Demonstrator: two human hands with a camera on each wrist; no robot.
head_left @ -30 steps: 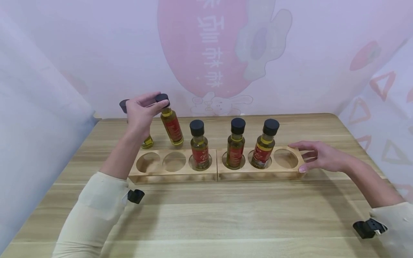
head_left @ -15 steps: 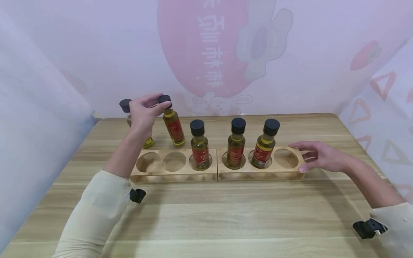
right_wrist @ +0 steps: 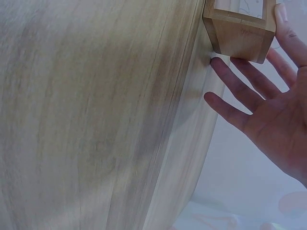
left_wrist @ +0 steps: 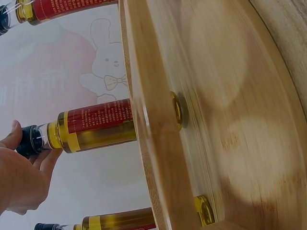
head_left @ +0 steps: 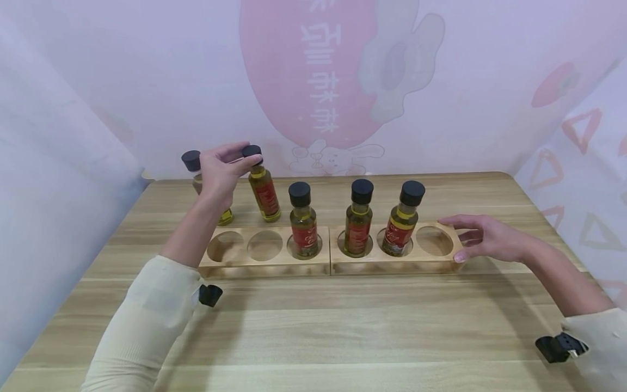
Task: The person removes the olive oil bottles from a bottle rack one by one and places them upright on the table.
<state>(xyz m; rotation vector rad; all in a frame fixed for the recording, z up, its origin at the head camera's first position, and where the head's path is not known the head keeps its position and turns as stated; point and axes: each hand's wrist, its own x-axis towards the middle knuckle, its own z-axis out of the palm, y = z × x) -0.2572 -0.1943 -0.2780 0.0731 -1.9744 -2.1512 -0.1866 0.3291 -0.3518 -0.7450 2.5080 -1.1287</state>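
In the head view, my left hand [head_left: 220, 173] pinches the black cap of an olive oil bottle [head_left: 266, 194] with a red label, behind the left wooden bottle rack [head_left: 264, 269]. The left wrist view shows thumb and fingers on that cap, and the bottle's base [left_wrist: 177, 111] visible through the rack. Another oil bottle [head_left: 191, 160] stands to its left, partly hidden by my hand. My right hand [head_left: 495, 238] holds the outer end of the right wooden rack [head_left: 392, 267] between thumb and forefinger. Its other fingers [right_wrist: 235, 84] spread beside the rack end.
One oil bottle [head_left: 303, 223] stands in the left rack's right hole. Two more, a bottle [head_left: 358, 223] and a bottle [head_left: 400, 223], stand in the right rack. The racks abut end to end on a wood-grain table [head_left: 343, 326]. A printed curtain [head_left: 196, 81] rises behind.
My left hand has shifted slightly right and down with the bottle, which leans a little less. The right hand and both racks have stayed put.
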